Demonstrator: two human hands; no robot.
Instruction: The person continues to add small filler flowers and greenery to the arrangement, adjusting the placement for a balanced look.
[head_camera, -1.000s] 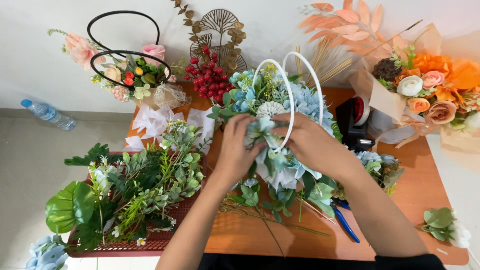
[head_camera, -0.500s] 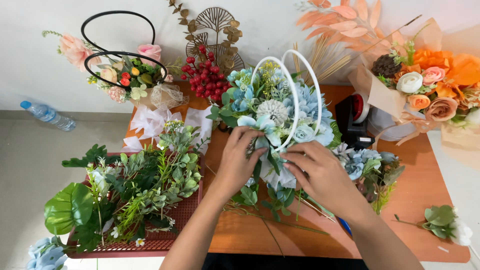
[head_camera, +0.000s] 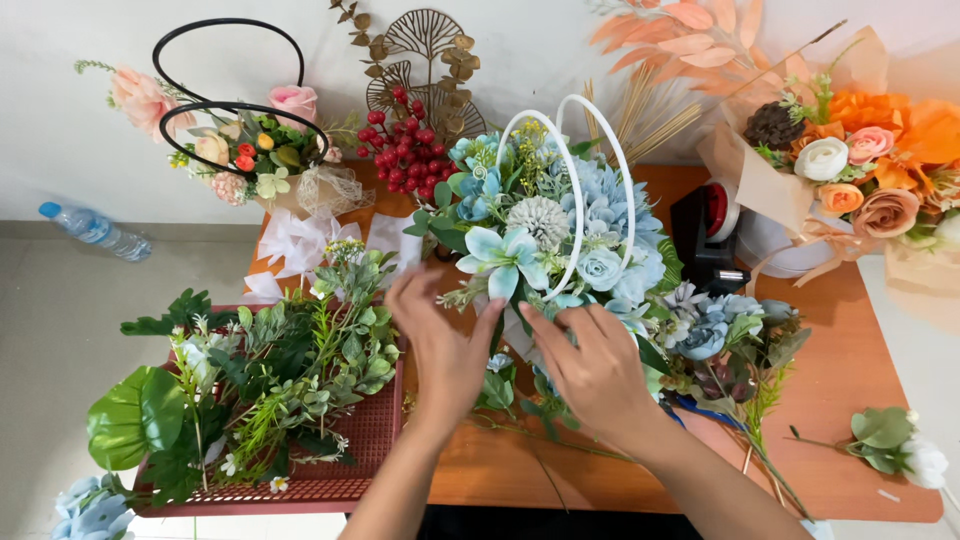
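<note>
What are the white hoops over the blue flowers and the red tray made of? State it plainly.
White hoops: thin, evenly bent rods with a smooth matte white coat, probably painted metal wire or plastic. Red tray: a rigid grid of small regular holes, looks like moulded plastic, dull finish.

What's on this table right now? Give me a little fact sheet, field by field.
Setting: wooden table against a pale wall
Left hand: left hand open, at the front of the blue flower basket
Right hand: right hand open, touching the basket's lower front
Basket handles: two white hoops
Left of hands: red tray of green leaves
Behind: red berries, black tape dispenser
Far right: orange bouquet
Floor: water bottle
</note>
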